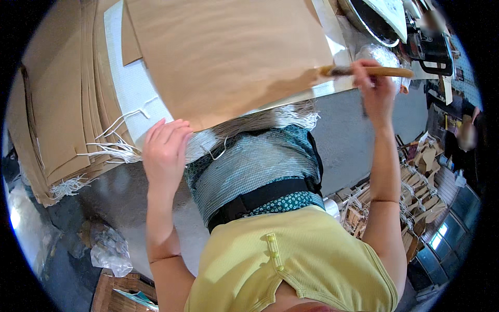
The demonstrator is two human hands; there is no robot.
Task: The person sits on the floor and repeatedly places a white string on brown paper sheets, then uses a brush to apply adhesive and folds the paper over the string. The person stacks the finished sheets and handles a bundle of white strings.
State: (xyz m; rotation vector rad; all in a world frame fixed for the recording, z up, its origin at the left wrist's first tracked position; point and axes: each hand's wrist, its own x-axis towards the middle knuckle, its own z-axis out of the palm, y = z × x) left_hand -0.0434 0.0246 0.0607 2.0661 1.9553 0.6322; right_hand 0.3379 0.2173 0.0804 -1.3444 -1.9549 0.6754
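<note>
A large brown paper sheet (234, 57) lies in front of me over white sheets. My right hand (375, 86) is closed around the wooden handle of a brush (397, 72). The brush lies nearly level, its bristle end at the right edge of the brown sheet. A darker band runs along the sheet's near edge, left of the bristles. At the near left corner of the sheet, my left hand (166, 148) rests with fingers stretched over the paper. White strings (117, 151) hang out beside it, and a thick fringe of strings (291, 115) lines the near edge.
Stacked brown paper pieces (57, 99) fill the left side. A round pan (358, 18), clear plastic (377, 53) and a black container (434, 52) stand at the far right. Bundled brown pieces with strings (423, 192) lie lower right. Crumpled plastic (112, 255) sits lower left.
</note>
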